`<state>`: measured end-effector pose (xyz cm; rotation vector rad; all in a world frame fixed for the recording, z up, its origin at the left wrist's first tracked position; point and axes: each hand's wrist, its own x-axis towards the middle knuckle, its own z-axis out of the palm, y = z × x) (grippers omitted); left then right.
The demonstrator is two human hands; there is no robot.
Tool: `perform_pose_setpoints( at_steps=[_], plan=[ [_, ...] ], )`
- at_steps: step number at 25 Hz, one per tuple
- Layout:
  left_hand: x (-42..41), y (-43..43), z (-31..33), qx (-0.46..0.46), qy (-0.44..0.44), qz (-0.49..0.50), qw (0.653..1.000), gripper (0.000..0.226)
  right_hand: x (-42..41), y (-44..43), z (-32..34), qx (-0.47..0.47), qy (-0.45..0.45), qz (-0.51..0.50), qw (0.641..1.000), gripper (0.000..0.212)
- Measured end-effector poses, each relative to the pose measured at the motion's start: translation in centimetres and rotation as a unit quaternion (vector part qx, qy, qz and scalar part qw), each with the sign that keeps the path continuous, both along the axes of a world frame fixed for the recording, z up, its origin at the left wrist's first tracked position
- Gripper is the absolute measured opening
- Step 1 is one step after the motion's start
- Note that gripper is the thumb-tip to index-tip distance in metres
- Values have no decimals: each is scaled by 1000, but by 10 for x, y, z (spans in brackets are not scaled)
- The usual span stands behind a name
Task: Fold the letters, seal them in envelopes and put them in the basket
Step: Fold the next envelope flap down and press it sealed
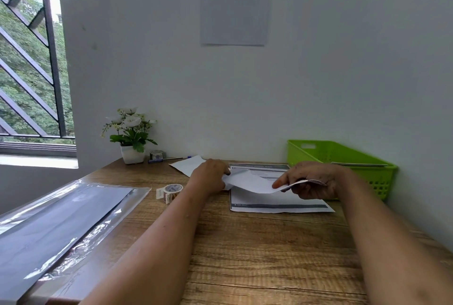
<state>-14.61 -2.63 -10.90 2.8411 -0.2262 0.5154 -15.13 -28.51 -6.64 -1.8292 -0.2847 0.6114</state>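
I hold a white letter sheet [252,182] between both hands, lifted and curved above the desk. My left hand [208,177] pinches its left edge. My right hand [311,180] grips its right edge, thumb on top. Under it lies a printed letter [277,203] with a dark band along its near edge, flat on the wooden desk [245,250]. A white envelope [187,163] lies behind my left hand. The green basket [343,157] stands at the right against the wall, with something flat inside.
A roll of patterned tape [171,190] sits left of my left forearm. A clear plastic sleeve with dark sheets [61,219] covers the desk's left side. A potted flower [131,133], a small tape roll [156,155] and a pen [166,159] stand at the back.
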Motion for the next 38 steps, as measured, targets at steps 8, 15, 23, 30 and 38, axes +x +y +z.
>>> perform_pose_setpoints(
  at_steps=[8, 15, 23, 30, 38],
  plan=[
    [-6, -8, 13, 52, 14, -68, 996, 41, -1, -2, 0, 9, 6, -5, 1000, 32],
    [-12, -20, 15, 113, 15, -89, 989, 44, 6, -16, 0, 83, 56, -97, 990, 19],
    [-17, -33, 19, 117, -14, -124, 985, 44, 3, -2, -4, 15, -23, -60, 998, 30],
    [-17, -54, 17, 117, -49, -153, 980, 41, 9, 26, -15, -122, -243, -188, 944, 6],
    [-11, -36, 17, 65, -85, -102, 989, 43, -7, 18, 15, 14, -158, 33, 987, 14]
  ],
)
